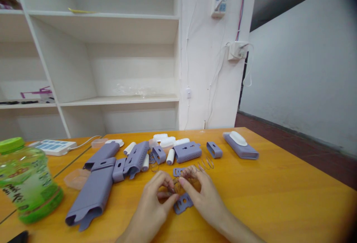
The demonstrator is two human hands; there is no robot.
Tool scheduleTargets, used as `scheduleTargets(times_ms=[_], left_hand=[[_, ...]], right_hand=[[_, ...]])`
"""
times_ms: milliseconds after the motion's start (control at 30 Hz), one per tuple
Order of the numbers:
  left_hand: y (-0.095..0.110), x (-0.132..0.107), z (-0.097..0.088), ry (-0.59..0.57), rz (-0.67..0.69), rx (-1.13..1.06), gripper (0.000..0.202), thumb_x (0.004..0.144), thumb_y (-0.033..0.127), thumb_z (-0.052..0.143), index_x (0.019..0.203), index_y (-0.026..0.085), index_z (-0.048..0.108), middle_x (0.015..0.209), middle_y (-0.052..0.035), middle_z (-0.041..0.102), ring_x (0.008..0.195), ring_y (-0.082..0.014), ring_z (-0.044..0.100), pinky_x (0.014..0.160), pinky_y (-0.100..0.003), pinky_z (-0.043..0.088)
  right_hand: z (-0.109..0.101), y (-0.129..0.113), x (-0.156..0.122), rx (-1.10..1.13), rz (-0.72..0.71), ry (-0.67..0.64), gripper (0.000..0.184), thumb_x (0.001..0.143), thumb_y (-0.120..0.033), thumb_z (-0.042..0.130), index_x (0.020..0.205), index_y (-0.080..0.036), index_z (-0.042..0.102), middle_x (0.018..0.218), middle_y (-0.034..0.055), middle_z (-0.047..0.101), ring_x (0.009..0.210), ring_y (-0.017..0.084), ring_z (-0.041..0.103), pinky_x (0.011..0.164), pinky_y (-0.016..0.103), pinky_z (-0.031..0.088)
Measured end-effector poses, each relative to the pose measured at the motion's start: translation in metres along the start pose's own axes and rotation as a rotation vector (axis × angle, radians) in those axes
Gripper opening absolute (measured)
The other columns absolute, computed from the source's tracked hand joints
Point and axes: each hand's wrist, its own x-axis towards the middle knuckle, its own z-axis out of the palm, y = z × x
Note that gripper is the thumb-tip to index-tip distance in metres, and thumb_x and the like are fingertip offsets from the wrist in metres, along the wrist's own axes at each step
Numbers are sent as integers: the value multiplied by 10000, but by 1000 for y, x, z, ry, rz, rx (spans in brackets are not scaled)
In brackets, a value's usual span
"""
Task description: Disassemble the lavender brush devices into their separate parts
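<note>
My left hand [156, 199] and my right hand [205, 195] are close together above the table, fingers bent in a pinch. Thin wire coils of a spring [180, 188] show between them, and both hands' fingers close on it; the fingertips partly hide it. Just below lies a flat purple plate [183, 203] with cut-outs, partly covered by my right hand. A similar plate [177, 172] rests beyond my fingers. Behind the right hand, more loose wire springs [206, 164] lie on the table.
Purple casings [92, 194], a perforated sleeve [188, 151], a short purple ring piece [214, 149], white cylinders [170, 156] and white oval parts [167, 141] lie beyond and left. A green-lidded jar [26, 183] stands at left. One casing with a white top [240, 146] sits at right.
</note>
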Motion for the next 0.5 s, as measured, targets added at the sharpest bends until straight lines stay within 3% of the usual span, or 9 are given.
scheduleTargets(times_ms=[200, 500], left_hand=[[-1, 2, 0, -8, 36, 88, 120, 824, 117, 627, 873, 197, 551, 905, -19, 596, 820, -172, 631, 735, -290, 560], [-8, 1, 1, 45, -17, 26, 188, 803, 193, 684, 943, 197, 559, 920, -22, 619, 794, -176, 652, 715, -303, 566]], right_hand=[[-2, -4, 2, -39, -29, 60, 108, 887, -308, 620, 840, -214, 641, 906, 28, 690, 943, 239, 621, 989, 406, 408], [-1, -3, 3, -13, -69, 81, 45, 865, -237, 618, 838, -205, 636, 891, 23, 683, 893, 216, 630, 869, 341, 465]])
